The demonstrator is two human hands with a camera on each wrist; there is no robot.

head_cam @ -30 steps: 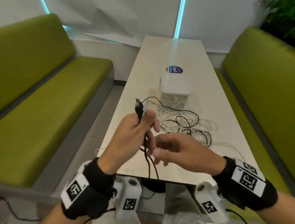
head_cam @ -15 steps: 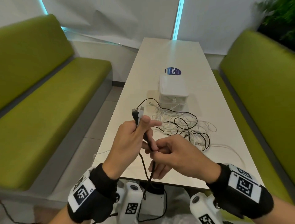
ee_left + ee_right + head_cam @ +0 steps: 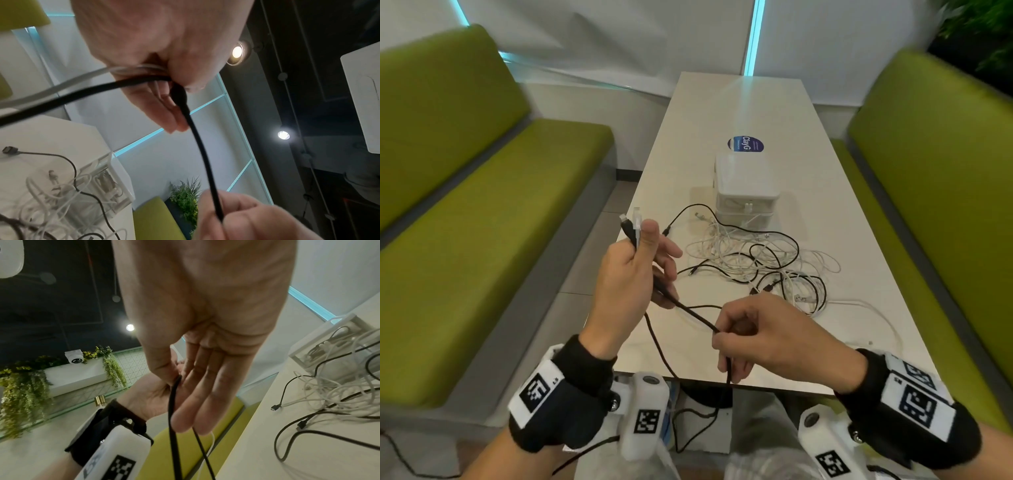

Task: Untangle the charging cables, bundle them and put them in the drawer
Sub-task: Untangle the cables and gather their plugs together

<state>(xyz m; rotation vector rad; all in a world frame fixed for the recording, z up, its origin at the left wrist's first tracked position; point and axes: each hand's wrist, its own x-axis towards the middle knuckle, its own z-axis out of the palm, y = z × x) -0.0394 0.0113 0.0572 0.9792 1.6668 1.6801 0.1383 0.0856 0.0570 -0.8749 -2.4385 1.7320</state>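
A: What have the hands got?

B: The left hand (image 3: 631, 270) is closed on two plug ends, one black, one white, pointing up. The right hand (image 3: 760, 337) pinches the thin black charging cable (image 3: 693, 313) between thumb and forefinger.

A: How does it run?

B: Slanting down from left hand to right, over the near edge of the white table (image 3: 835, 192). The tangled black and white cables (image 3: 760, 263) lie beyond, before the small white plastic drawer box (image 3: 746, 186), nearer the right hand.

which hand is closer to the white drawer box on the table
Left. The left hand is raised over the table's near left part, gripping plug ends, short of the drawer box. The right hand pinches the black cable nearer the person, by the table edge.
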